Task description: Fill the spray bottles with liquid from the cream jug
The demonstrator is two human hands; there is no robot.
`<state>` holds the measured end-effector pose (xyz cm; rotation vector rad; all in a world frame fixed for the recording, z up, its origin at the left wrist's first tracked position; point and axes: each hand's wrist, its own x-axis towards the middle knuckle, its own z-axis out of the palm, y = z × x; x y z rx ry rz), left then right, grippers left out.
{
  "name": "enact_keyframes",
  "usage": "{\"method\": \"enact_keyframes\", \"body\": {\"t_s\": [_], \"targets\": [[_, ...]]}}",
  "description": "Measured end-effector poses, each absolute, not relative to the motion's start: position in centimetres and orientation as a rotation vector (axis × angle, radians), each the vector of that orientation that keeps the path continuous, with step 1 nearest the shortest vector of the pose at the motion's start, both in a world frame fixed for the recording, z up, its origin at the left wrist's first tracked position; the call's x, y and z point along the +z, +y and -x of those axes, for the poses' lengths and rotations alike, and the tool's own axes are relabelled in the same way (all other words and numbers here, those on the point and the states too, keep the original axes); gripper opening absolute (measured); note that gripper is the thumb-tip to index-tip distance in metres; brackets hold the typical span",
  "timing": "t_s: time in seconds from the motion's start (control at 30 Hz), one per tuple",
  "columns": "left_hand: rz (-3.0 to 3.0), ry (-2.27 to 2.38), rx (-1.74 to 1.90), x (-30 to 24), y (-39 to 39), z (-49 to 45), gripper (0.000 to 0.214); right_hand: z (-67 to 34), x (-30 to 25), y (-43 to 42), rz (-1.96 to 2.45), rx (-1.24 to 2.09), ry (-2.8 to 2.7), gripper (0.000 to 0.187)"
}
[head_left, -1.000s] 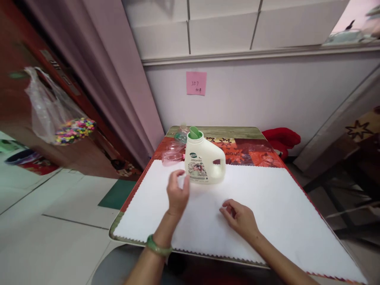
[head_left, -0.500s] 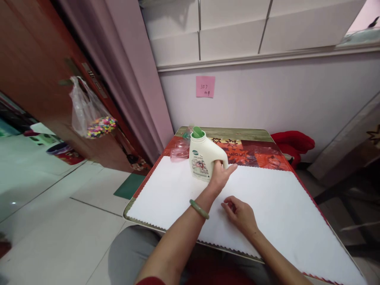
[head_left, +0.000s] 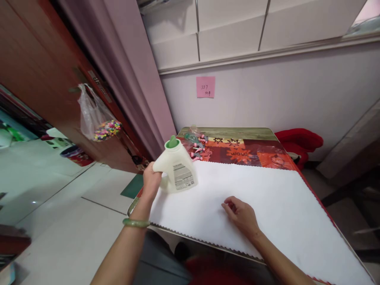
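Note:
My left hand [head_left: 152,180], with a green bangle on the wrist, is wrapped round the handle of a cream detergent bottle [head_left: 181,168]. The bottle is at the left part of the white mat [head_left: 213,209], its printed back label facing me and its green spout uncapped. Whether its base touches the mat I cannot tell. Toward the middle of the mat rests my right hand [head_left: 242,215], fingers loosely curled with thumb and forefinger close together; nothing shows in them. Behind the bottle lie several small pink and grey pieces [head_left: 198,149] and a clear green-tinted plastic item [head_left: 192,136].
The table [head_left: 231,132] stands against a pale wall bearing a pink note [head_left: 205,87]. On the left, a plastic bag of colourful bits [head_left: 103,124] hangs from the door handle. A red cloth item [head_left: 299,144] is beyond the table's right corner.
My left hand has swung the bottle to the left and turned it round, so its handle now points left. The small pink and grey pieces have come into sight. My right hand stays put.

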<state>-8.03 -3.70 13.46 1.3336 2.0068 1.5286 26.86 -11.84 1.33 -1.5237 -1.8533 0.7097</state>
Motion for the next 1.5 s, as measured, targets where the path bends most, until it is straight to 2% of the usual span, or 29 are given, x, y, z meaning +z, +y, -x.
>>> {"method": "enact_keyframes", "body": {"t_s": [0.33,0.5,0.57,0.63,0.7,0.77,0.83,0.9,1.03,1.3,1.5], "targets": [[-1.333,2.124,1.562,10.7,-2.4,9.7,0.027,-26.6,1.7,-12.1,1.516,0.683,-1.858,0.024],[-1.285,2.158,1.707,9.8,-4.2,8.8,0.073,-27.6,2.7,-11.8,1.431,0.757,-1.665,0.030],[-1.412,2.189,1.815,9.2,-6.2,7.2,0.084,-29.7,3.6,-10.5,1.436,0.673,-1.556,0.040],[-1.850,2.186,1.856,8.5,-8.5,4.9,0.086,-32.7,4.3,-8.9,1.537,0.457,-1.540,0.058],[-2.359,1.967,1.712,7.8,-10.8,2.4,0.081,-36.2,4.2,-7.4,1.751,0.243,-1.645,0.072],[-2.661,1.692,1.382,6.8,-12.3,0.0,0.069,-39.2,3.2,-6.5,2.009,0.125,-1.743,0.080],[-2.725,1.559,1.033,5.5,-12.9,-1.7,0.067,-41.4,1.8,-6.4,2.223,0.131,-1.818,0.086],[-2.673,1.577,0.737,3.9,-12.8,-2.7,0.073,-42.7,0.5,-6.6,2.334,0.181,-1.873,0.090],[-2.612,1.699,0.354,1.2,-12.5,-3.1,0.085,-43.6,-0.4,-7.1,2.359,0.198,-1.911,0.095],[-2.634,1.719,0.251,1.1,-12.7,-3.0,0.082,-43.2,-0.7,-7.2,2.376,0.123,-1.745,0.113],[-2.556,1.749,0.288,0.3,-12.6,-2.9,0.079,-43.3,-1.6,-7.5,2.321,0.048,-1.726,0.108]]}}
